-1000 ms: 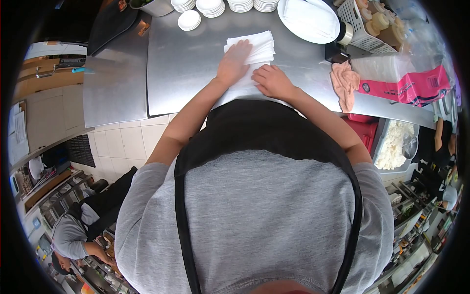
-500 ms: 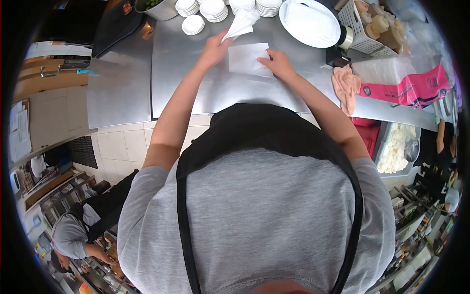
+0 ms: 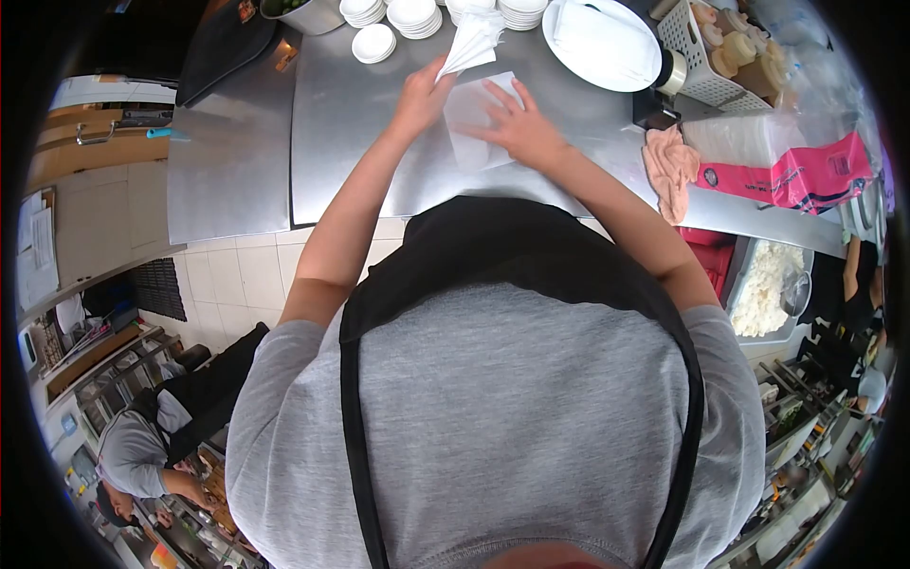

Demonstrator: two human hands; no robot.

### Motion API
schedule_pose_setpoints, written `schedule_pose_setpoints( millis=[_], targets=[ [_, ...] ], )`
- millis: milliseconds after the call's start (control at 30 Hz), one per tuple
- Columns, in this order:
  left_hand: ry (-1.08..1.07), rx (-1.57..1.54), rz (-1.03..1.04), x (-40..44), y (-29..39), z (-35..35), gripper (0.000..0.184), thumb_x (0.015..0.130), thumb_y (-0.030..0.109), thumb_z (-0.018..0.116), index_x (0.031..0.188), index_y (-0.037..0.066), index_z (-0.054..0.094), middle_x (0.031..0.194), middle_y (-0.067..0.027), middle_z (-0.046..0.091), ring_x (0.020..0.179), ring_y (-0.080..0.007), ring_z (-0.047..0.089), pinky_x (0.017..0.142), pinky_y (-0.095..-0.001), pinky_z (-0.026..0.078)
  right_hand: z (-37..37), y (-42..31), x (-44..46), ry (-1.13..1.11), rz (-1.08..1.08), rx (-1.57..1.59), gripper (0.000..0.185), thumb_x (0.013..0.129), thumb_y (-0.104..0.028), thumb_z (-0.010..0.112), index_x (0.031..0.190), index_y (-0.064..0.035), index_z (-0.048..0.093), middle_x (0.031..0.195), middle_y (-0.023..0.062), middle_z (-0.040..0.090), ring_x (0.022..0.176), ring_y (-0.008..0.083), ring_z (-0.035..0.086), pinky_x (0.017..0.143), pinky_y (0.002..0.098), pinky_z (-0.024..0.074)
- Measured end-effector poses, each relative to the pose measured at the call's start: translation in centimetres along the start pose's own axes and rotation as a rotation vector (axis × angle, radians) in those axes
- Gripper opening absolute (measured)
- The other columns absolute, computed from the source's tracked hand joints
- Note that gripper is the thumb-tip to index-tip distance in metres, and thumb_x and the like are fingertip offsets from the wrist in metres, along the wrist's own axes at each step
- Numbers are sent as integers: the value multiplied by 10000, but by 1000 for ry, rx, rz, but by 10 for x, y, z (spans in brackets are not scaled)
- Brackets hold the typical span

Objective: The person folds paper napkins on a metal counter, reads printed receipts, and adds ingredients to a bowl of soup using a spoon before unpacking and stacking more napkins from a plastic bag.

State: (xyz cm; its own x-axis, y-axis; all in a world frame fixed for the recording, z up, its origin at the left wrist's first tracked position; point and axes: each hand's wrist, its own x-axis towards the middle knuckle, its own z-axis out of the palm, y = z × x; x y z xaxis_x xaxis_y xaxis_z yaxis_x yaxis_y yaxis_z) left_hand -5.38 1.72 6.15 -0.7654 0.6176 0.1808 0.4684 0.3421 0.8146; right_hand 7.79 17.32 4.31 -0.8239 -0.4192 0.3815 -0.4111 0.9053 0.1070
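Observation:
My left hand (image 3: 422,102) is closed on a bunch of folded white paper napkins (image 3: 474,43), which fans out toward the back of the counter. Just to the right, a thin white paper sheet (image 3: 466,106) lies flat or nearly flat on the steel counter (image 3: 351,114). My right hand (image 3: 523,131) is over that sheet with its fingers spread, slightly smeared by motion. Whether its fingertips press on the paper I cannot tell. On the right stands a white oval plate (image 3: 555,57) with a stack of white paper on it.
Stacks of small white dishes (image 3: 373,43) line the back edge beside a metal pot (image 3: 318,17). To the right are a white basket (image 3: 706,76) of bottles, a peach cloth (image 3: 669,166) and a pink package (image 3: 796,175). A co-worker (image 3: 137,455) is at lower left.
My right hand has opened from its grip on the sheet's right edge and moved left across it. The sheet has turned slightly. My left hand has shifted slightly right with the napkins.

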Motion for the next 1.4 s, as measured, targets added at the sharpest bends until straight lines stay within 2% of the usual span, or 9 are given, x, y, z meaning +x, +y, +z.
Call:
schedule_pose_setpoints(
  millis=[67, 200, 300, 467, 600, 767, 1000, 1200, 1400],
  targets=[
    [3, 0, -7, -1, -1, 1, 362, 850, 171, 497, 1196, 71, 528, 1045, -203, 603, 963, -361, 576, 815, -373, 448, 1, -7, 1, -118, -71, -2, 408, 798, -168, 535, 1194, -261, 502, 1446, 29, 257, 1344, 268, 200, 1062, 553, 181],
    [8, -2, -24, -3, 0, 0, 361, 847, 164, 496, 1194, 70, 530, 1047, -206, 601, 964, -362, 576, 816, -374, 448, -8, -17, 5, -241, -28, 87, 272, 793, -168, 536, 1064, -188, 560, 1434, 12, 283, 1339, 247, 214, 1053, 557, 196],
    [15, 1, -26, -4, 0, 0, 355, 849, 162, 497, 1189, 66, 531, 1037, -209, 604, 960, -361, 580, 811, -368, 451, -4, -22, 2, -82, -58, 127, 153, 793, -165, 535, 940, -136, 570, 1385, 3, 356, 1319, 210, 254, 1046, 561, 209],
    [34, -15, -81, -4, 2, 0, 348, 856, 167, 500, 1185, 60, 533, 1008, -213, 610, 915, -354, 594, 787, -355, 455, 1, -34, 3, 51, -220, 87, 128, 777, -148, 523, 896, -117, 557, 1012, 27, 560, 1080, 185, 490, 1036, 532, 246],
    [47, -27, -41, -4, -2, 0, 353, 856, 177, 500, 1188, 63, 531, 988, -216, 613, 893, -356, 596, 776, -358, 456, 20, -43, -1, -113, -196, 157, 120, 767, -117, 502, 879, -109, 544, 854, 38, 562, 884, 196, 550, 985, 480, 318],
    [57, -12, -48, -5, -9, 0, 347, 854, 188, 492, 1178, 72, 539, 958, -226, 611, 863, -361, 599, 748, -367, 459, 23, -42, 2, -61, -124, 247, 121, 757, -123, 507, 876, -112, 525, 695, 33, 505, 690, 190, 557, 686, 350, 443],
    [97, -21, -31, -3, -10, -3, 334, 857, 187, 490, 1164, 65, 542, 918, -219, 618, 832, -365, 602, 728, -372, 462, 25, -39, 4, -3, -173, 275, 160, 752, -148, 527, 912, -160, 530, 817, 44, 494, 672, 201, 554, 608, 329, 446],
    [85, 0, -46, -3, -5, -6, 325, 858, 193, 494, 1150, 61, 548, 884, -221, 619, 799, -350, 608, 710, -372, 461, 14, -42, 3, -55, -115, 271, 358, 747, -143, 545, 1104, -169, 535, 889, 56, 506, 713, 212, 564, 621, 336, 448],
    [107, -27, -60, -2, -2, -9, 328, 858, 192, 496, 1154, 60, 546, 854, -205, 621, 763, -317, 607, 704, -353, 458, 3, -25, -36, 5, 297, 390, 393, 713, -156, 613, 1101, -143, 552, 1003, 60, 548, 844, 227, 550, 684, 368, 438]
  ],
)
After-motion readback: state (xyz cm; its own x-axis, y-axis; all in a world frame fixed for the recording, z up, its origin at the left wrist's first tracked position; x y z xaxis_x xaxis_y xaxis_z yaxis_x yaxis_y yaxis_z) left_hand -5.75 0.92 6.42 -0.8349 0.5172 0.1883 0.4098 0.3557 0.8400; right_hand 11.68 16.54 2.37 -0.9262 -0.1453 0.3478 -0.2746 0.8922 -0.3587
